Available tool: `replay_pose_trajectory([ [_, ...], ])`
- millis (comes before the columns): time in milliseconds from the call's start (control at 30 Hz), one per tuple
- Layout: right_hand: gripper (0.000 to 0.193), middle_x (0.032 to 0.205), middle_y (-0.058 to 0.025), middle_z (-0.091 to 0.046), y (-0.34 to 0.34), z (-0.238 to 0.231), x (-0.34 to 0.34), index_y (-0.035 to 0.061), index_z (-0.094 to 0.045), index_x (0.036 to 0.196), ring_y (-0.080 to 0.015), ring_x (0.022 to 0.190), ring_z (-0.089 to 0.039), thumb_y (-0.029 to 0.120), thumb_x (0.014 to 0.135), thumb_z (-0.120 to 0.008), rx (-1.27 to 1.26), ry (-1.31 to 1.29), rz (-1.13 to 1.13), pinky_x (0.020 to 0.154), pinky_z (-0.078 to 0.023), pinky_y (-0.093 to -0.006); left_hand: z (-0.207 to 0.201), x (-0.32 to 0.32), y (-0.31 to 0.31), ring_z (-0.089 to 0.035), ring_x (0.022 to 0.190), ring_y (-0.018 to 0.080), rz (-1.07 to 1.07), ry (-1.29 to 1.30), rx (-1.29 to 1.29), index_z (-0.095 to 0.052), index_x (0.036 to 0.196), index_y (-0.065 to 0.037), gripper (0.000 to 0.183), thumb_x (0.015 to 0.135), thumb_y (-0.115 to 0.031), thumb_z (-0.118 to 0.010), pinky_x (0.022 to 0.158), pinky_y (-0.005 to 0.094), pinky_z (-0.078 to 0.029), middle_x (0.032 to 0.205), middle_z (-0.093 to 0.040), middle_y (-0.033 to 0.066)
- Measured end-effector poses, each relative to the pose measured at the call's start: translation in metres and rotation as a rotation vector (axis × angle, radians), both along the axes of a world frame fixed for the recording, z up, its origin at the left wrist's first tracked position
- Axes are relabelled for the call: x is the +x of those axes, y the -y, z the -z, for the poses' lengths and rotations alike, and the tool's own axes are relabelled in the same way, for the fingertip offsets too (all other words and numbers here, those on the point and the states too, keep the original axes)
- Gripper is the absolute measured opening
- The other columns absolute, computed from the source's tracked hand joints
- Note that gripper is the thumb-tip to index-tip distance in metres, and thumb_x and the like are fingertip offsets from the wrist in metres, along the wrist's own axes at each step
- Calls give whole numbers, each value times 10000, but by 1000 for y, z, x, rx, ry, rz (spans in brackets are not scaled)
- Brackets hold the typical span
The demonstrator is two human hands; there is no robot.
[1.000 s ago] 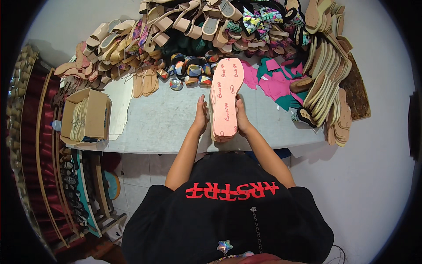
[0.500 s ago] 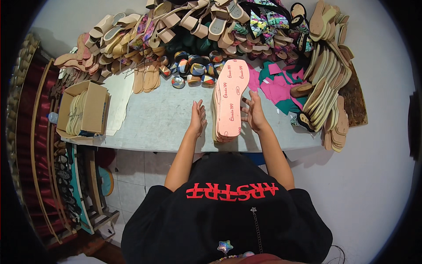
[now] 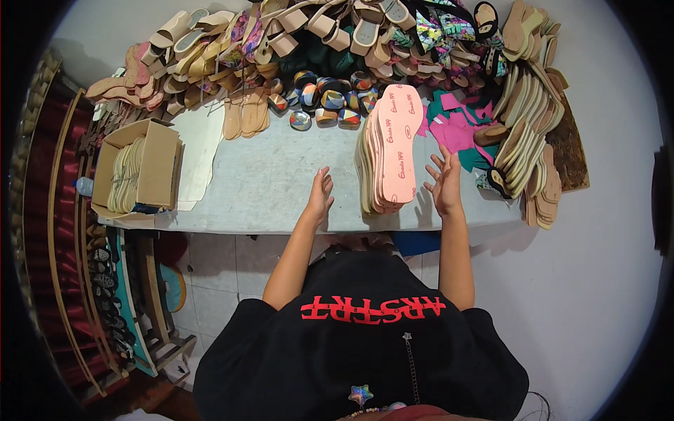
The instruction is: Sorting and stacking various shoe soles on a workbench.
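A tall stack of insoles (image 3: 399,151) rises from the table in front of me, slightly right of the middle. Its top insole is pink with printed marks; paler, cream-coloured layers show along its left side. To the stack's left, some way apart from it, my left hand (image 3: 321,195) is held up empty with its fingers apart. My right hand (image 3: 445,184) is close by the stack's right side, fingers spread, holding nothing. Pink and green fabric scraps (image 3: 453,133) lie just beyond that hand.
On the grey table (image 3: 274,189), a cardboard box (image 3: 158,168) of insoles stands at the left, beside white sheets (image 3: 199,154). Patterned heels (image 3: 327,102) and piled sandals (image 3: 281,35) line the back. Stacked soles (image 3: 526,133) fill the right end; a rack (image 3: 133,302) stands lower left.
My hands have moved farther apart, the right one away to the right. Both stay empty. The whole table scene has shifted slightly in the picture as my head moved.
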State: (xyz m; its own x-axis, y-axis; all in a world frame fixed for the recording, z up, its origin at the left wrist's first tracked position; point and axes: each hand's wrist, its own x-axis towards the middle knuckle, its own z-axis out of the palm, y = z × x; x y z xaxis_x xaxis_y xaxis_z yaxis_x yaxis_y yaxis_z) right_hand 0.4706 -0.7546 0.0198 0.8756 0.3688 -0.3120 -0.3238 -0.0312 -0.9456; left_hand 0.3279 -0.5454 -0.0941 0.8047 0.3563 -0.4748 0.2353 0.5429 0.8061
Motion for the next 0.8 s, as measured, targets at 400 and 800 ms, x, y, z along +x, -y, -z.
replay_pose_trajectory([
  [400,754,1397,-171,-219,13,-3,-29,170,-233,1380,-370,1291,-190,666,813,-271,8,170,43,991,-124,-592,0,-45,20,-81,1341,346,-26,-1,-3,-180,1400,-142,732,844,-595,-326,1047,513,-85,1452,-83,191],
  [800,599,1316,-168,-304,51,38,-95,53,-281,1327,-271,1205,-298,443,881,-366,-20,389,257,998,-198,-446,18,-139,68,-488,1096,185,-53,-51,2,-391,1282,-115,467,900,-379,-434,886,367,-367,1235,-485,72],
])
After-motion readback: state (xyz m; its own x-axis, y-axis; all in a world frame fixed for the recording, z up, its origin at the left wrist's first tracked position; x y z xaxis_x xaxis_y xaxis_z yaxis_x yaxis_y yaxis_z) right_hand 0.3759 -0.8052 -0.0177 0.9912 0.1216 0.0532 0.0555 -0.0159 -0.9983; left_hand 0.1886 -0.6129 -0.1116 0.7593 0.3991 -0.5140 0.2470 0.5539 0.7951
